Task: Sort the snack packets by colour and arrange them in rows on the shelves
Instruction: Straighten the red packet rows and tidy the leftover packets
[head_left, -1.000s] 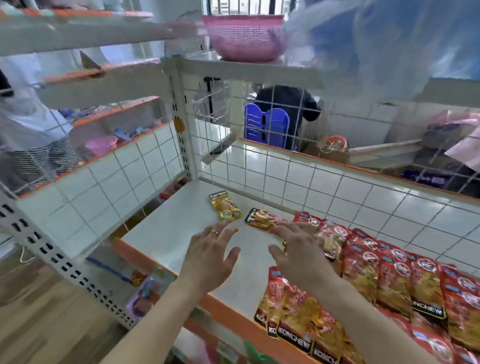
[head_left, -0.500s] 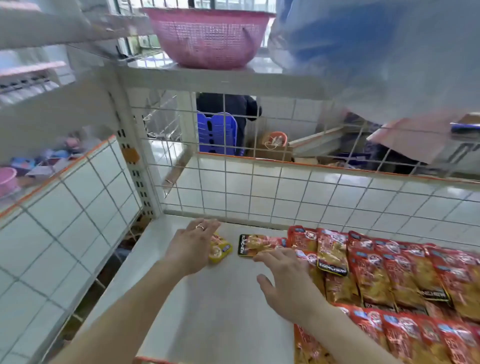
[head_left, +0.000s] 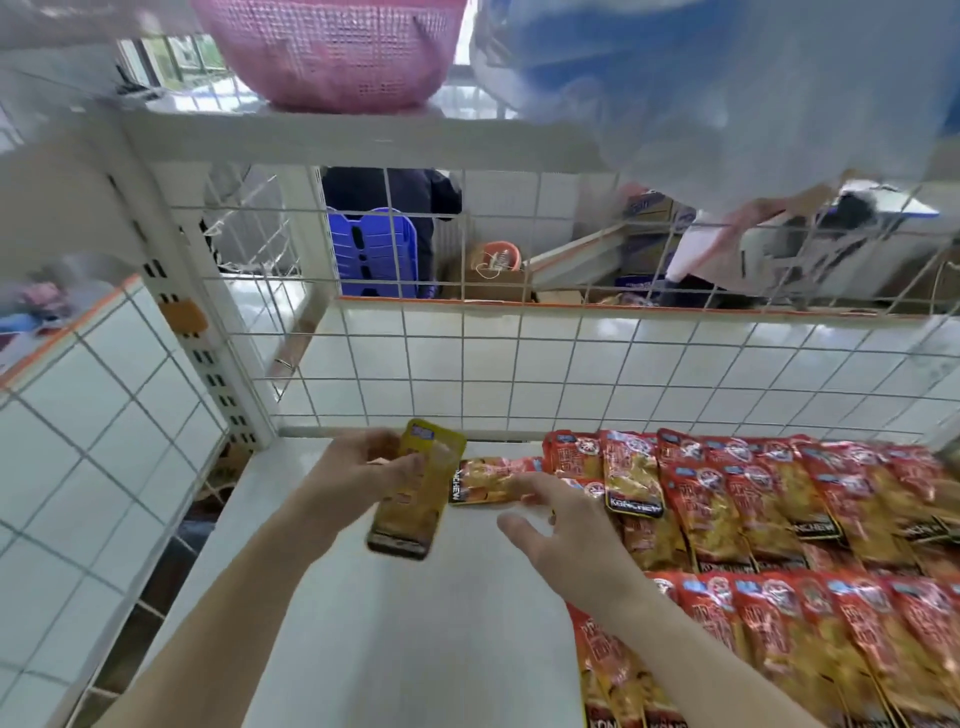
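left hand (head_left: 358, 478) pinches a yellow foil snack packet (head_left: 415, 499) over the white shelf (head_left: 415, 649). right hand (head_left: 566, 540), spread, seemingly touches an orange foil packet (head_left: 488, 480).

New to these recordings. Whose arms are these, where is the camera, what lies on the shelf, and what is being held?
There is no machine here. These are a person's two bare arms, filmed by one wide-angle camera worn on the head, which looks forward and down. The left hand holds a flat yellow foil snack packet, with its grip, thumb and fingers, round the upper part. The right hand is open, and its fingertips are at an orange-red packet that lies sideways on the white shelf board. To the right, red snack packets lie in overlapping rows. A pink plastic basket stands on the shelf above.
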